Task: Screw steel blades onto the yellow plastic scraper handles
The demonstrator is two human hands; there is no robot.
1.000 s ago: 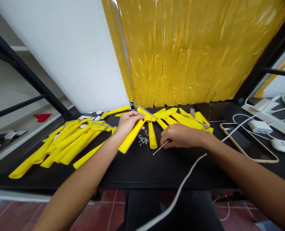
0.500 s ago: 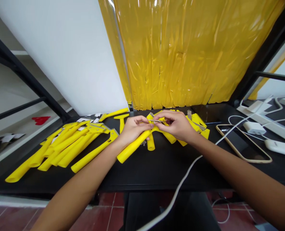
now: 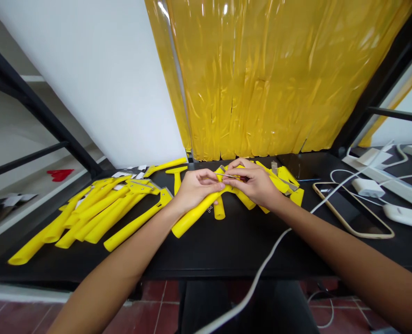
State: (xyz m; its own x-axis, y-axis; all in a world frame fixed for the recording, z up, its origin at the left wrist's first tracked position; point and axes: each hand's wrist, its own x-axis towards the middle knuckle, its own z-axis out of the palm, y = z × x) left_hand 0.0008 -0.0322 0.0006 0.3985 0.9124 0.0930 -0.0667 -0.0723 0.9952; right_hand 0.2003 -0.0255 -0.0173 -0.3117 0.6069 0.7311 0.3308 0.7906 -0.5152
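My left hand [image 3: 197,188] is closed around a yellow scraper [image 3: 191,219], whose tubular handle slants down toward me. Its head is mostly hidden by my fingers. My right hand [image 3: 252,181] grips a thin screwdriver [image 3: 231,176] with a dark red handle. The metal shaft points left, and its tip is close to the left fingertips at the scraper's head. Under and behind both hands lie more yellow scrapers [image 3: 219,208], partly covered.
On the left lies a pile of yellow scrapers [image 3: 98,211] with metal blades. A phone [image 3: 353,211], white chargers [image 3: 367,188] and a power strip [image 3: 396,178] are on the right of the black table [image 3: 261,250]. A white cable [image 3: 261,273] crosses the front. Yellow plastic strips [image 3: 261,83] hang behind.
The view has shifted very slightly. Both hands keep their hold at nearly the same place, with a small shift of the right fingers on the screwdriver.
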